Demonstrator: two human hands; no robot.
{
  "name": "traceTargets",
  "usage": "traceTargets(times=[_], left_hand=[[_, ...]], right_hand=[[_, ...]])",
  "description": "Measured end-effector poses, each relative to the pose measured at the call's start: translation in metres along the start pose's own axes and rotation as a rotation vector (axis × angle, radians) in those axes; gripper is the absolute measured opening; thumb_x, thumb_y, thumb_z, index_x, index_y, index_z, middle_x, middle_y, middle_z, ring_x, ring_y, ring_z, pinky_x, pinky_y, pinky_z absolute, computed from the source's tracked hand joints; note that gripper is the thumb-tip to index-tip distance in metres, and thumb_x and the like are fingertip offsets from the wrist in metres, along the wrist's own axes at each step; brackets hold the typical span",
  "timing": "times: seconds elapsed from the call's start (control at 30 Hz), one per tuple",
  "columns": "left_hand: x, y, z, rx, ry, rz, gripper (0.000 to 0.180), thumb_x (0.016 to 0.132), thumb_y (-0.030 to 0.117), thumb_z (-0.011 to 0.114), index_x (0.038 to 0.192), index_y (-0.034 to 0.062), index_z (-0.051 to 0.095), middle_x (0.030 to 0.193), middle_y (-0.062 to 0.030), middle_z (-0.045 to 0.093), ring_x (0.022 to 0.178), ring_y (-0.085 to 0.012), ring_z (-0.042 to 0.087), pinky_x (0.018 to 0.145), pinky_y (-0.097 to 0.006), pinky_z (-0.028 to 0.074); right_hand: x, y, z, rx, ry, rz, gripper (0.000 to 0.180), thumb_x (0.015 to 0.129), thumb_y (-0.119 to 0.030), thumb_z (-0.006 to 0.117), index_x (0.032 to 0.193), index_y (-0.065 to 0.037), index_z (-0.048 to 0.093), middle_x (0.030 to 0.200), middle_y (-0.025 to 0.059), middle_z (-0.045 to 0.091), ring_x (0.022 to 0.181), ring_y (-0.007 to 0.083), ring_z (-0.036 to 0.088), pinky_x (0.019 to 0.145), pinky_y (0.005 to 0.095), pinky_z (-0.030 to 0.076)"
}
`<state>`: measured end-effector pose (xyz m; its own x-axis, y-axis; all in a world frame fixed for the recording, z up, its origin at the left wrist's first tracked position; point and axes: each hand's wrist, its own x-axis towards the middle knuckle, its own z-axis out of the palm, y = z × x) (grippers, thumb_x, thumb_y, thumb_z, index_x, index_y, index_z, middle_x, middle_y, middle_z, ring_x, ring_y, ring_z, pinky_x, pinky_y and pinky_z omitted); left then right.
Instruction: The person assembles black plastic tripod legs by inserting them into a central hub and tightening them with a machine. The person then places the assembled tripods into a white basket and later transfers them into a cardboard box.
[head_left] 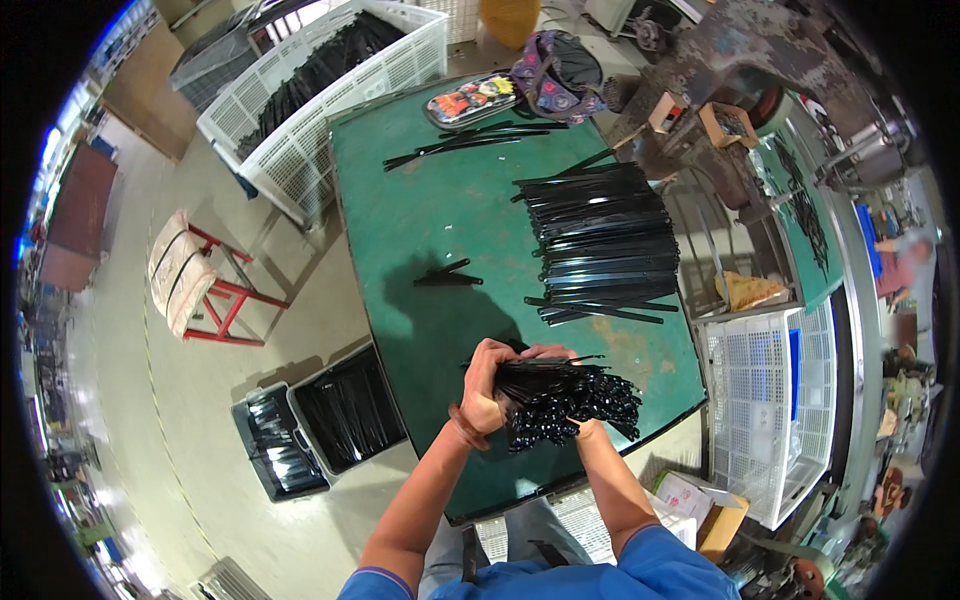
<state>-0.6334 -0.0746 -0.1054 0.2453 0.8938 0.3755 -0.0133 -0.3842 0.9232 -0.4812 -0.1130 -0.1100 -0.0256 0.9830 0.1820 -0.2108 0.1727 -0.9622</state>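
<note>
From the head view, the person stands at the near edge of the green tabletop (440, 200) with both hands up against a thick bundle of thin black metal strips (565, 395). The left hand (483, 392) has its fingers curled tight round the bundle's left end; the right hand (552, 352) lies over the top of it, fingers closed down on the strips, though most of that hand is hidden behind them. The bundle hangs just above the tabletop near its front edge, its loose ends fanning toward the right.

As for progress, I'd judge the work partly done. A tall, squared-up stack of the same black strips (605, 245) sits by the right edge of the tabletop, a few crooked ones poking out at its base. A small loose pair of strips (447, 277) lies alone mid-tabletop, and several more scattered strips (470, 140) rest near the far edge, beside a printed flat case (470, 100) and a patterned purple bag (555, 75).

Plenty remains, it seems: a white plastic crate (320, 90) beyond the far left corner holds more strips, and dark bins on the floor (320, 420) to the left hold more
</note>
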Motion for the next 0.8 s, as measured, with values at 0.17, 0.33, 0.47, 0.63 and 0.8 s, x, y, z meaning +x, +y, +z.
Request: traceTargets(times=[0.17,0.33,0.47,0.63,0.8], left_hand=[[0.023,0.002,0.027,0.196,-0.016,-0.043,0.048,0.056,0.022,0.081,0.085,0.0027,0.049,0.076,-0.0118,0.049,0.066,-0.0292,0.052,0.060,-0.036,0.044],[0.063,0.003,0.077,0.424,-0.278,-0.110,0.071,0.048,0.048,0.086,0.090,0.0013,0.052,0.082,-0.0130,0.057,0.077,-0.0332,0.060,0.066,-0.040,0.049],[0.097,-0.008,0.132,0.634,-0.772,-0.324,0.075,0.055,0.060,0.079,0.091,0.0003,0.052,0.091,-0.0187,0.062,0.088,-0.0358,0.061,0.075,-0.041,0.049],[0.130,-0.034,0.191,0.744,-1.145,-0.512,0.088,0.056,0.062,0.076,0.107,-0.0060,0.055,0.106,-0.0234,0.063,0.102,-0.0337,0.061,0.086,-0.039,0.048],[0.142,-0.063,0.215,0.836,-0.943,-0.348,0.087,0.063,0.058,0.076,0.122,-0.0012,0.053,0.130,-0.0218,0.049,0.122,-0.0347,0.047,0.101,-0.040,0.041]], right_hand=[[-0.041,0.058,-0.033,0.296,0.382,0.288,0.047,0.080,-0.022,0.069,0.120,-0.007,0.051,0.115,0.0077,0.057,0.109,0.0211,0.053,0.099,0.0359,0.042],[-0.021,0.028,-0.045,0.659,0.747,0.115,0.050,0.082,-0.024,0.070,0.124,-0.005,0.050,0.116,0.0053,0.058,0.108,0.0196,0.055,0.097,0.0350,0.044],[-0.029,0.034,-0.076,0.879,0.895,0.209,0.059,0.089,-0.052,0.055,0.124,-0.006,0.052,0.123,0.0093,0.058,0.114,0.0237,0.055,0.102,0.0400,0.041],[-0.021,0.026,-0.107,1.039,1.059,0.360,0.059,0.085,-0.058,0.057,0.116,-0.008,0.058,0.117,0.0088,0.061,0.109,0.0251,0.057,0.098,0.0407,0.043],[-0.004,0.026,-0.139,0.939,1.163,0.520,0.050,0.091,-0.044,0.055,0.121,-0.004,0.052,0.121,0.0091,0.058,0.107,0.0229,0.057,0.094,0.0378,0.043]])
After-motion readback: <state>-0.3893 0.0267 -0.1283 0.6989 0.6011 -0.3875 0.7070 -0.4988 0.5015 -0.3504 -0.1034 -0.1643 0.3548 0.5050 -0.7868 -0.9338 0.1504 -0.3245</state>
